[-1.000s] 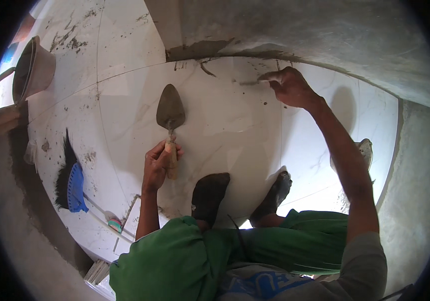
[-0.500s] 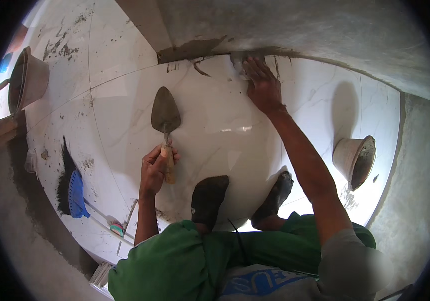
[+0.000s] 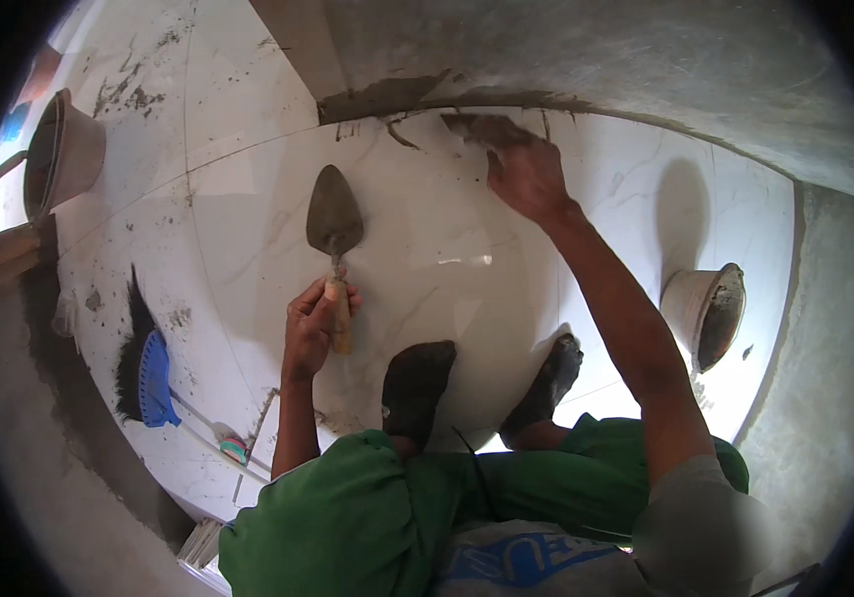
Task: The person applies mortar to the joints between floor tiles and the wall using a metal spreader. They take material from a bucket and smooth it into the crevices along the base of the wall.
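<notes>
The right hand [image 3: 531, 179] hides part of a flat tool [image 3: 481, 128]; upper left of frame, I can't identify a blue thing [image 3: 16, 121].

Grey walls [image 3: 626, 55], glossy white tiled floor [image 3: 467, 219]

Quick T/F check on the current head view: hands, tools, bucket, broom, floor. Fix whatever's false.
1. The left hand grips a pointed trowel by its handle. True.
2. The right hand is empty. False: it has a flat grey tool at its fingers.
3. A bucket is to the right of the right forearm. True.
4. The broom lies on the person's right. False: it lies on the left.
5. Dark smears mark the white floor near the wall. True.
6. The trowel's tip points toward the feet. False: it points away from them.
</notes>
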A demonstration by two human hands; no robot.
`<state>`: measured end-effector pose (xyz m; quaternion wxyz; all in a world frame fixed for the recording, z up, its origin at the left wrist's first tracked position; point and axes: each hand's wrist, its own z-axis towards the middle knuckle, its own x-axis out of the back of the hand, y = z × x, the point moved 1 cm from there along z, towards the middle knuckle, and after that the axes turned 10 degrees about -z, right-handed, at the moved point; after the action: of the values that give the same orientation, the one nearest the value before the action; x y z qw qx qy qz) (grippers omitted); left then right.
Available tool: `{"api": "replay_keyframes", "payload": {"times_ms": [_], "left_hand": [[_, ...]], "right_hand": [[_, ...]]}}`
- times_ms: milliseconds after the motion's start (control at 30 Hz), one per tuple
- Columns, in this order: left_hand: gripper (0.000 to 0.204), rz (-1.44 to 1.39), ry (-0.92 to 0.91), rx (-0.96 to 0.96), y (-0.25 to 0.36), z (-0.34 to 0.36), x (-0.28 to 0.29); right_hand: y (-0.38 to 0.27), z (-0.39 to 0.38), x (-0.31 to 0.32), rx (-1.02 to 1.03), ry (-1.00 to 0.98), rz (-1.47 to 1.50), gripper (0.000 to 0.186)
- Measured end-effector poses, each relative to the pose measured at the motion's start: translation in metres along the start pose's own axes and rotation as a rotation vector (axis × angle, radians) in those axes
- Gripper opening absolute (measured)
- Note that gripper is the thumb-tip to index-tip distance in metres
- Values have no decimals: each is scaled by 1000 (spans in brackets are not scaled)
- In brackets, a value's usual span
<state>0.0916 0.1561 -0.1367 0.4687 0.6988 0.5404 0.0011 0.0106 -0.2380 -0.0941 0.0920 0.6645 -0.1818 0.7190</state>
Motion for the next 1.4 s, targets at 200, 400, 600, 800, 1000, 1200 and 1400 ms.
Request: {"api": "replay_keyframes", "payload": {"times_ms": [200, 400, 600, 800, 1000, 1200, 1400], "left_hand": [[49, -40, 34, 29, 0, -4, 5], [52, -85, 36, 24, -3, -1, 7], [56, -65, 92, -95, 3, -8, 39], [54, -90, 258, -200, 36, -17, 75], [52, -168, 169, -184, 41, -3, 68], [55, -213, 137, -170, 30, -8, 89], [59, -138, 153, -151, 38, -7, 81]], "right_hand": [[-34, -1, -7, 32, -210, -112, 37], [-82, 35, 2, 160, -129, 28, 40], [-89, 32, -15, 237, -73, -4, 45], [-94, 17, 30, 206, -341, 197, 43], [-135, 78, -13, 321, -187, -40, 37], [-87, 10, 26, 238, -406, 21, 43], [-19, 1, 16, 101, -98, -18, 52]]}}
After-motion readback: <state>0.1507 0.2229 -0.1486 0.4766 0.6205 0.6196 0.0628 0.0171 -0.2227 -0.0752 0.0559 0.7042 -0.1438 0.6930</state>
